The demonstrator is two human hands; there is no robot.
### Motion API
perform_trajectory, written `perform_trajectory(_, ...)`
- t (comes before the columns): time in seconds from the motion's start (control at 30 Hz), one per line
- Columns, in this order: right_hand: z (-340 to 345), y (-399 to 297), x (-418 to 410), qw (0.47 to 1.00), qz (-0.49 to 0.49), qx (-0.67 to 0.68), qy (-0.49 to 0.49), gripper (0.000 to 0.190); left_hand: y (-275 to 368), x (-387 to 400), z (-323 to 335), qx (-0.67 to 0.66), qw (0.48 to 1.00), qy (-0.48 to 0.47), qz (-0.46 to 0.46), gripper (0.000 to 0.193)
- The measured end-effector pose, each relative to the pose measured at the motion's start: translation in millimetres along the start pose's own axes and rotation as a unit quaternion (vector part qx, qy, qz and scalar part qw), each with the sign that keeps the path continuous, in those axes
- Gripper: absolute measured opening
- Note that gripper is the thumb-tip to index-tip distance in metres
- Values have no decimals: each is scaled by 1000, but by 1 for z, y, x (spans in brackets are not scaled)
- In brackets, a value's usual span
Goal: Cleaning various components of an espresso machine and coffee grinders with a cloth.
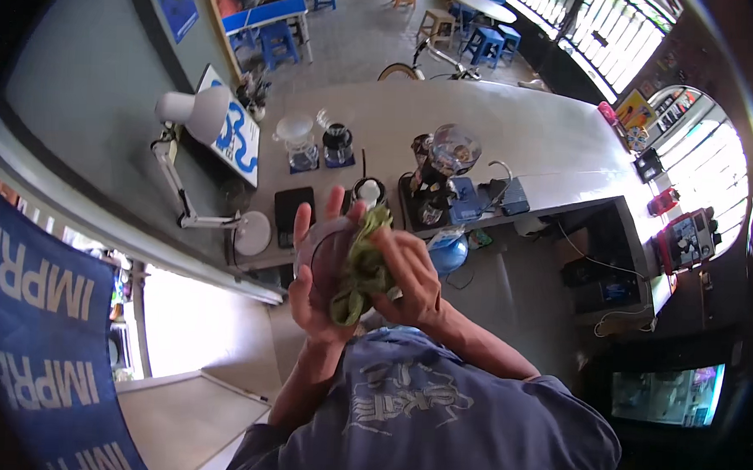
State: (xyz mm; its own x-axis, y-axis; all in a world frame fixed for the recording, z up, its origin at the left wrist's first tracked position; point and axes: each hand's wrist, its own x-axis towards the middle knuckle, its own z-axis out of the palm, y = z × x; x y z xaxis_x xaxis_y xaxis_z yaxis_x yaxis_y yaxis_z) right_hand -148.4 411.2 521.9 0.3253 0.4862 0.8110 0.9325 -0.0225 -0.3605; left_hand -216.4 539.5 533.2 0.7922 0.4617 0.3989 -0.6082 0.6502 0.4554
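A round, see-through lid or shallow bowl (326,258) rests against my left hand (314,295), whose fingers are spread behind and around its rim. My right hand (409,277) grips a crumpled green cloth (365,266), which lies against the right part of the clear piece and hides it there. Just beyond my hands, on the counter, are a black flat device (294,209), perhaps a scale, and a round container with a white top (369,190). A coffee grinder with a clear hopper (456,151) stands to their right.
Two glass coffee servers with drippers (302,153) (338,142) stand at the back left of the counter (532,122). A white desk lamp (252,233) is at the left. A curved metal spout (502,177) rises beside the blue cloths (467,200). An open shelf (602,257) lies right.
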Motion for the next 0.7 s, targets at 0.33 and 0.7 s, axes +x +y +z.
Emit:
perform_trajectory(0.33,-10,-16,21,976,91,178,-82,105,1,8,9,31,998,-50,12,88)
perform_trajectory(0.7,-13,-12,36,970,-127,137,-156,53,20,7,11,-149,969,19,-195,68)
